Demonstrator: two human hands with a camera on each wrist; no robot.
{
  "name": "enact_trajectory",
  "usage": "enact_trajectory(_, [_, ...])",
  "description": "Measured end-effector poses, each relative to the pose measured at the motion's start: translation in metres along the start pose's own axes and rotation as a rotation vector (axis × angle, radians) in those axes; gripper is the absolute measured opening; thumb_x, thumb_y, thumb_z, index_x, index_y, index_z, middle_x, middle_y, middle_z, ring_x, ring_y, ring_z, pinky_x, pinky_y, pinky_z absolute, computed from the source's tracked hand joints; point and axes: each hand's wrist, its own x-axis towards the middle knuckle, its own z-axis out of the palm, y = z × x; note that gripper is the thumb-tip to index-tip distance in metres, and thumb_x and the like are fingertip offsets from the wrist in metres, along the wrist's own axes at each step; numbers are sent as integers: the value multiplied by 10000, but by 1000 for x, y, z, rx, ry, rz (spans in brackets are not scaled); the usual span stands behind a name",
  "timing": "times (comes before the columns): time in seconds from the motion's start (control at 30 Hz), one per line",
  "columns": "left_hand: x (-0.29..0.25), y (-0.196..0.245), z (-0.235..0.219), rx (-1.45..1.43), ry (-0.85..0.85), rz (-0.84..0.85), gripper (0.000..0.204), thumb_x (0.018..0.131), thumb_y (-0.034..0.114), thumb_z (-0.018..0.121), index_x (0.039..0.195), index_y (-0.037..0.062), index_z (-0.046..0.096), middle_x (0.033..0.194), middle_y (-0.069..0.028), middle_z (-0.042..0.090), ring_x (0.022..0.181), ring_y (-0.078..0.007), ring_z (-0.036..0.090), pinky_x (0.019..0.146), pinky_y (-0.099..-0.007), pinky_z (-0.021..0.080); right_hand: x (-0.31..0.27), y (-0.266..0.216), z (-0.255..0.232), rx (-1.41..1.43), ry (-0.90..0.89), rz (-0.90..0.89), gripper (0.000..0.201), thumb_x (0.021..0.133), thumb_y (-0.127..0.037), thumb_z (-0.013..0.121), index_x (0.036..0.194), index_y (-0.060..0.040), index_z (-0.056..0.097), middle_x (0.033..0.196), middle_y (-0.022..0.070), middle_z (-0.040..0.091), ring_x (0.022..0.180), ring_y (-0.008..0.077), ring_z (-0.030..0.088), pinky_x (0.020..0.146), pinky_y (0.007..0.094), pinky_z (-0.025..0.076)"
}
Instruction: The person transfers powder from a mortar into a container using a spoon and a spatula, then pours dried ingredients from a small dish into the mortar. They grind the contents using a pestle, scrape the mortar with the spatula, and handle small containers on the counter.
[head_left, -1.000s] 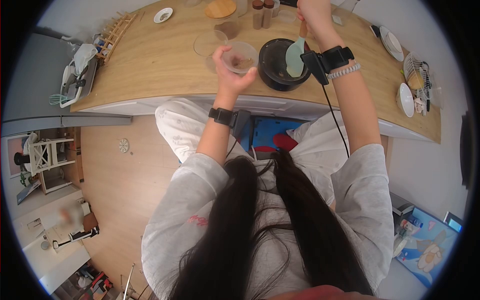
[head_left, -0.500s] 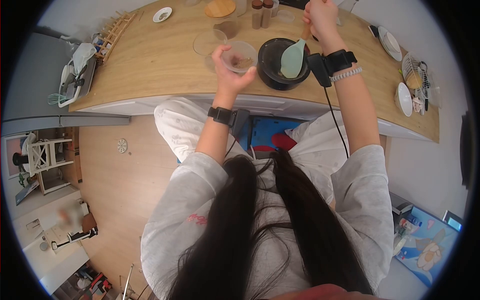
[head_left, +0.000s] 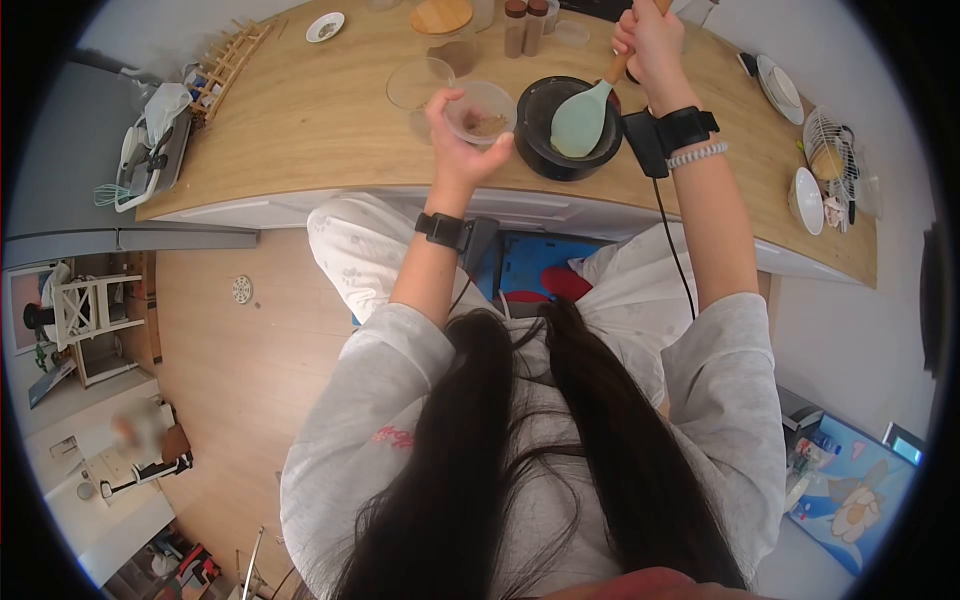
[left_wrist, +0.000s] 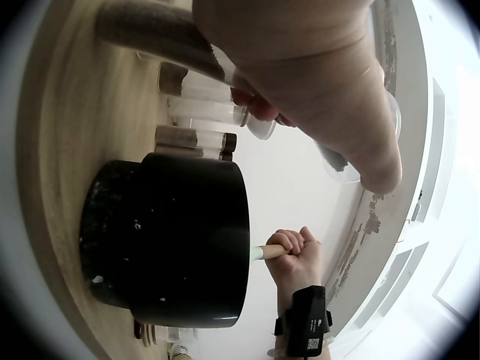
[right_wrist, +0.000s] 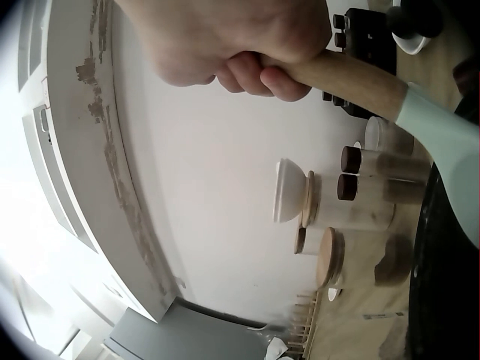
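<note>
My left hand (head_left: 460,158) holds a clear plastic bowl (head_left: 490,128) with brownish bits in it, thumb and fingers spread around its sides. Just right of the bowl, a black pot (head_left: 545,166) stands on the wooden counter. In my right hand (head_left: 655,48) is a spatula (head_left: 580,122) with a mint-green head and a wooden handle (right_wrist: 352,84). Fingers curl round the handle's upper part, and the head slants down into the pot. From the left wrist view, the pot (left_wrist: 191,244) hides the spatula's head.
Behind the bowl stand a clear round lid (head_left: 420,84) and a wooden-lidded jar (head_left: 442,18). Brown-capped jars (head_left: 515,38) stand behind the pot. A small white dish (head_left: 325,27) lies far left. At the right are a white bowl (head_left: 808,200) and a wire rack (head_left: 832,150).
My right hand has shifted right and slightly toward me. The spatula's head has swung left and its handle leans further right. The left hand and its bowl stay nearly still.
</note>
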Motion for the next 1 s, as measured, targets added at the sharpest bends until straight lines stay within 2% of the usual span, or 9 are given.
enact_trajectory(0.3, [0,0,0,-1,-16,-2,778,606,259,782,1193,83,304,916,-100,523,776,-189,557,690,-310,477,6,5,-13,122,-85,57,354,904,-377,544,691,-166,356,465,-44,298,340,71,271,326,233,225])
enact_trajectory(0.43, [0,2,2,-4,-9,2,779,606,253,782,1194,81,301,938,-104,513,780,-190,558,691,-312,478,8,8,-18,135,-23,54,382,897,-385,553,668,-162,345,463,-41,290,339,74,263,324,235,215])
enact_trajectory(0.83, [-1,-3,1,-23,-31,-21,784,602,244,784,1196,81,300,942,-103,513,793,-188,556,693,-307,476,31,36,-50,317,-82,85,396,898,-358,554,642,-145,339,456,-27,261,346,89,250,330,240,206])
enact_trajectory(0.93, [0,-2,1,-26,-22,-9,785,603,247,785,1197,82,299,943,-103,514,798,-188,556,692,-307,476,35,38,-56,325,-78,106,392,906,-363,535,640,-149,342,456,-31,253,351,89,242,338,242,208])
enact_trajectory(1.0, [0,-1,1,-21,-23,-7,786,604,248,785,1198,83,298,947,-104,513,801,-188,556,692,-307,476,39,37,-63,335,-109,205,409,949,-307,461,601,-129,338,479,-26,245,395,96,218,413,248,227])
